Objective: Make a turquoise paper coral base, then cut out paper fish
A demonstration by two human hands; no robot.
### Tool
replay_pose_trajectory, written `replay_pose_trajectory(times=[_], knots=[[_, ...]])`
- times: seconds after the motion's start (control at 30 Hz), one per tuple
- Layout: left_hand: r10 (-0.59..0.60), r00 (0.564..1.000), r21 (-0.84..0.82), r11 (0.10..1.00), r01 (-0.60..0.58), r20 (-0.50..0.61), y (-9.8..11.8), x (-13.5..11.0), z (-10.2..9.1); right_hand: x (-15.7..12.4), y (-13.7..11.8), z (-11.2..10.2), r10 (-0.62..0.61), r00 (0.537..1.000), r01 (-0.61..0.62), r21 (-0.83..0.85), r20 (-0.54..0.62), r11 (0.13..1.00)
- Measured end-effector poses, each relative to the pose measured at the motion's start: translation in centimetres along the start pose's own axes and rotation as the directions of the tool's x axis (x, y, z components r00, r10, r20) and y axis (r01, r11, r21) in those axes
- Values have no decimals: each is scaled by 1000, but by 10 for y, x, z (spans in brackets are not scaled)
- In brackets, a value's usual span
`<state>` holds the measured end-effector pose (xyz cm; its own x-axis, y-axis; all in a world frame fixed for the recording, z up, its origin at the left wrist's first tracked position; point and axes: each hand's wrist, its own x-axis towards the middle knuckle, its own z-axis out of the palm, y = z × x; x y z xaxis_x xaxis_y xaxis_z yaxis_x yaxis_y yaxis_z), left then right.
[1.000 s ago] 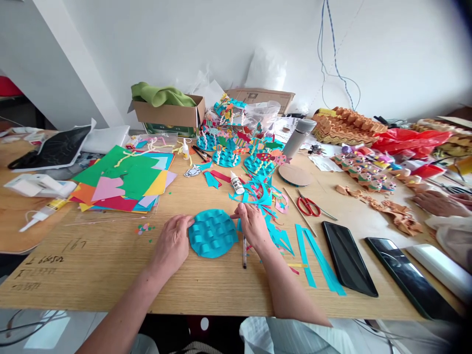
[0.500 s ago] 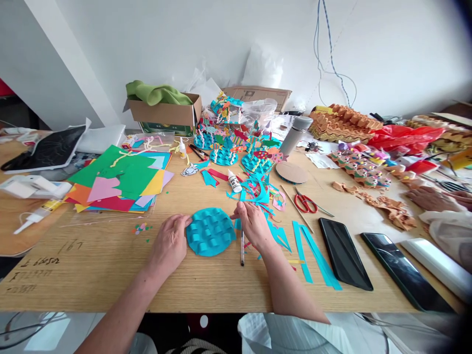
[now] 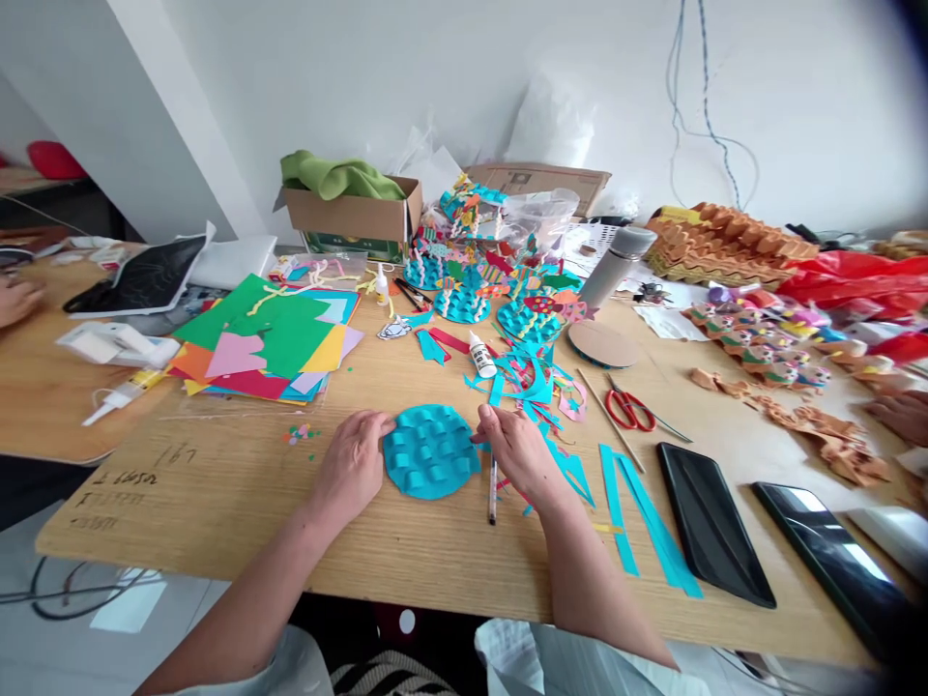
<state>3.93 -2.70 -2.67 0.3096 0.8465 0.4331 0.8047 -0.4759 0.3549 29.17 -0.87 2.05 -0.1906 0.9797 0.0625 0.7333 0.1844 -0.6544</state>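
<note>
A round turquoise paper disc (image 3: 431, 451) with rows of raised paper loops is held low over the wooden table, slightly tilted. At its left edge, my left hand (image 3: 355, 459) is closed with thumb and fingers on the rim. My right hand (image 3: 516, 449) pinches at the right edge, where a bit of turquoise paper shows by the fingertips. Partly under the right hand, a pen (image 3: 493, 491) lies on the table. Behind that hand stand a small white glue bottle (image 3: 481, 356) and turquoise paper scraps (image 3: 533, 382).
Red-handled scissors (image 3: 630, 406), a wooden stick (image 3: 611, 420), turquoise strips (image 3: 656, 527) and a black tray (image 3: 716, 522) lie to the right. Coloured paper sheets (image 3: 282, 329) are stacked left. Finished turquoise fish models (image 3: 464, 302) stand behind. Other people's hands (image 3: 903, 418) show at both sides.
The view has turned left, so everything sits further right in the picture. Both hands keep their places at the disc's edges; the disc looks almost unchanged.
</note>
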Motion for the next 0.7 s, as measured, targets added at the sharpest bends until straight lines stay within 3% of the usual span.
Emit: replay_pose_trajectory(times=[0.2, 0.4, 0.7], knots=[[-49, 999, -49, 998, 48, -5, 2, -5, -12, 1, 5, 2, 1, 1000, -1, 18, 9, 1000], [-4, 999, -14, 1000, 3, -37, 11, -28, -27, 2, 4, 2, 21, 999, -21, 23, 25, 1000], [75, 997, 43, 996, -76, 25, 15, -42, -19, 3, 5, 3, 14, 1000, -15, 49, 13, 999]])
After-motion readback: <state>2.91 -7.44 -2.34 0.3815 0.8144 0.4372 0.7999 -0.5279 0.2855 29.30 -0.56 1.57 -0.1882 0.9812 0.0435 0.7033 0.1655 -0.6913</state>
